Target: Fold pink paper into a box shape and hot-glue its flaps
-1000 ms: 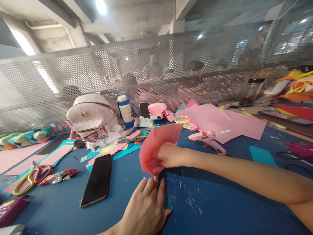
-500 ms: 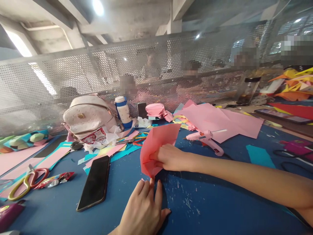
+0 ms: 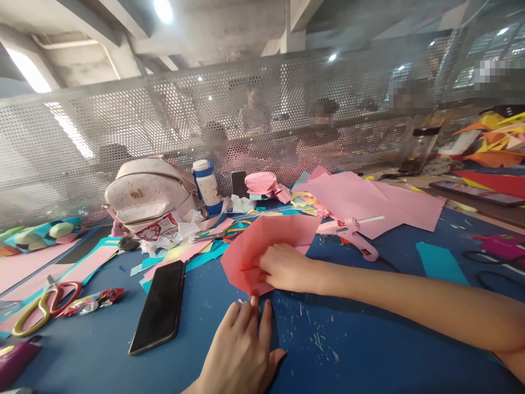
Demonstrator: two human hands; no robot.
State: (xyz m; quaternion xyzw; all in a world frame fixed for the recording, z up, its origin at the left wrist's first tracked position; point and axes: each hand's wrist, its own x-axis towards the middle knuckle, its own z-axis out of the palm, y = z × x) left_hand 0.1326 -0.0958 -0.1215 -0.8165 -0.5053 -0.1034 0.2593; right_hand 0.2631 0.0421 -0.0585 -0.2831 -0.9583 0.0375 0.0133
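Note:
A folded pink paper piece [image 3: 262,243] lies on the blue table [image 3: 369,350] at the centre. My right hand [image 3: 285,267] presses down on it with the fingers curled over a fold. My left hand [image 3: 241,350] rests flat on the table just below, its fingertips touching the paper's lower corner. Small paper scraps are scattered on the table around both hands.
A black phone [image 3: 158,306] lies left of my hands, scissors [image 3: 39,306] and a wrapper [image 3: 92,300] farther left. A pink glue gun [image 3: 355,235] and large pink sheets [image 3: 369,202] lie behind to the right. A white backpack [image 3: 143,194] and bottle [image 3: 207,186] stand by a perforated metal screen [image 3: 123,131].
The pink paper has been lowered and spread flatter on the table under my right hand. My left hand has stayed at the paper's lower corner.

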